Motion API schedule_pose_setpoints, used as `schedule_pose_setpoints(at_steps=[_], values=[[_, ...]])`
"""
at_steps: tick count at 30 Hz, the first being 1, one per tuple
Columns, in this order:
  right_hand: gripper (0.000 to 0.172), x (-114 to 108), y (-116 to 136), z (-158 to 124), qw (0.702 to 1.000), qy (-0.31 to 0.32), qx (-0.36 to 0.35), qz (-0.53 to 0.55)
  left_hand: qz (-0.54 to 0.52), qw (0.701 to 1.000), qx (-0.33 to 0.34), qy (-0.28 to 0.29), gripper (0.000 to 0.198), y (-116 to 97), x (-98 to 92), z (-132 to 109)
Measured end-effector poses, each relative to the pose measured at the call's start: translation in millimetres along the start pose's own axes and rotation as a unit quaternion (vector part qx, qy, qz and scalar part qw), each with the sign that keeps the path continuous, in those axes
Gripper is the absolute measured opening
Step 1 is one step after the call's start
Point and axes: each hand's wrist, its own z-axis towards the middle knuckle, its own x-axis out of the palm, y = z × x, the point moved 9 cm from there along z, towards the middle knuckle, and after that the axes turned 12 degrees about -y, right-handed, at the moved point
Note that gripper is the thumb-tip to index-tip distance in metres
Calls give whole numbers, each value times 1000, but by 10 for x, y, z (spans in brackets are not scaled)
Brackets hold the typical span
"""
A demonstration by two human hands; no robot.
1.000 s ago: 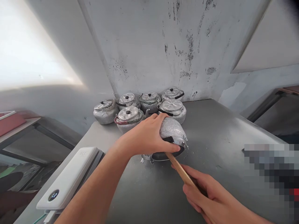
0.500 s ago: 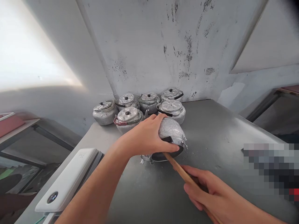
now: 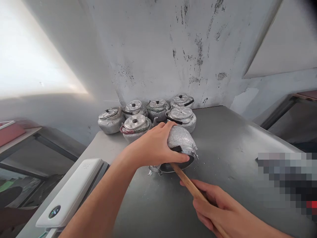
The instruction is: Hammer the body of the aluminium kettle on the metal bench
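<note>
Behind, six kettles (image 3: 181,114); one tilted kettle (image 3: 182,137) in left-hand grip (image 3: 159,143), one wooden stick (image 3: 187,182) in right-hand grip (image 3: 218,205).

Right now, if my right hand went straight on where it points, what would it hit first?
Your right hand would likely meet the tipped kettle first, around where the wooden stick goes into it; depth is unclear here.
</note>
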Motion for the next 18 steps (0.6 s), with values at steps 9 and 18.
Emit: schedule_pose_setpoints(at_steps=[9,18], values=[[33,9,-8,60,999,10,-36,34,-3,1000,-5,6,91,46,0,30],[37,-17,-55,141,997,6,-32,64,-2,1000,-12,6,90,47,-17,28]])
